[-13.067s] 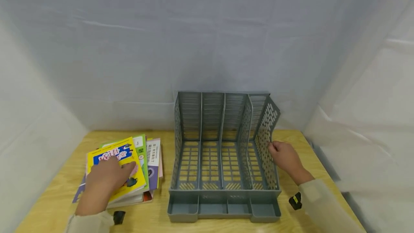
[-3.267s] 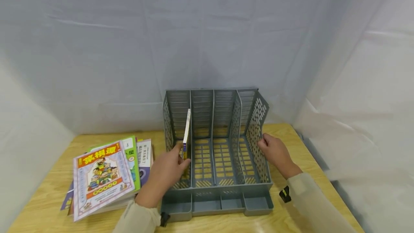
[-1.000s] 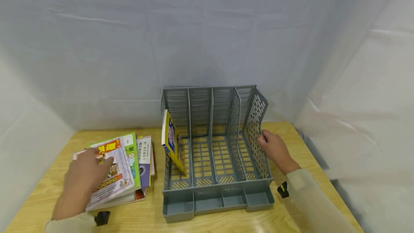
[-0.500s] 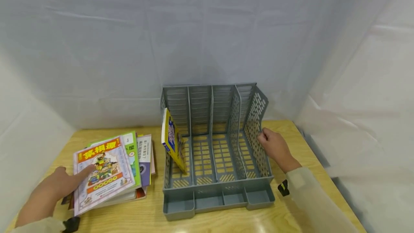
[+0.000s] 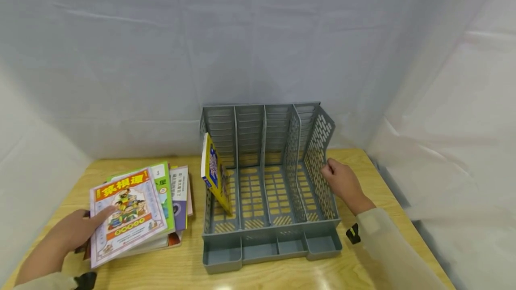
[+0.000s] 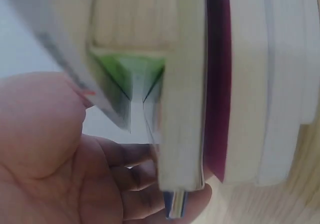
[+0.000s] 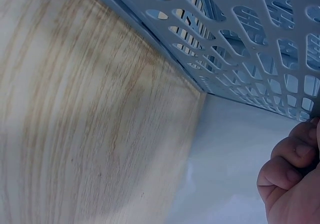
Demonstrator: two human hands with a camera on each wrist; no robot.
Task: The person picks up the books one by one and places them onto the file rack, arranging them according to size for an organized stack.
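Note:
A pale purple-bordered book (image 5: 126, 214) with an orange title band lies on top of the stack at the left. My left hand (image 5: 71, 232) holds its left edge, thumb on the cover. In the left wrist view the fingers (image 6: 135, 199) reach round the page edges; how many books lie between thumb and fingers I cannot tell. A grey file organizer (image 5: 272, 229) stands to the right. Its leftmost compartment holds a yellow book (image 5: 217, 178), tilted against the left wall. My right hand (image 5: 344, 185) grips the organizer's right wall, curled fingertips at its edge in the right wrist view.
Under the top book are a green book (image 5: 164, 191), a purple-and-white book (image 5: 180, 200) and several others, fanned unevenly. Small open trays (image 5: 262, 254) run along the organizer's front. White sheeting (image 5: 258, 35) stands behind and beside the wooden table (image 5: 153, 272).
The yellow book has gone from the stack into the leftmost compartment, now leaning left. My left hand has returned to the stack and slid to the top book's left edge. The right hand stays put.

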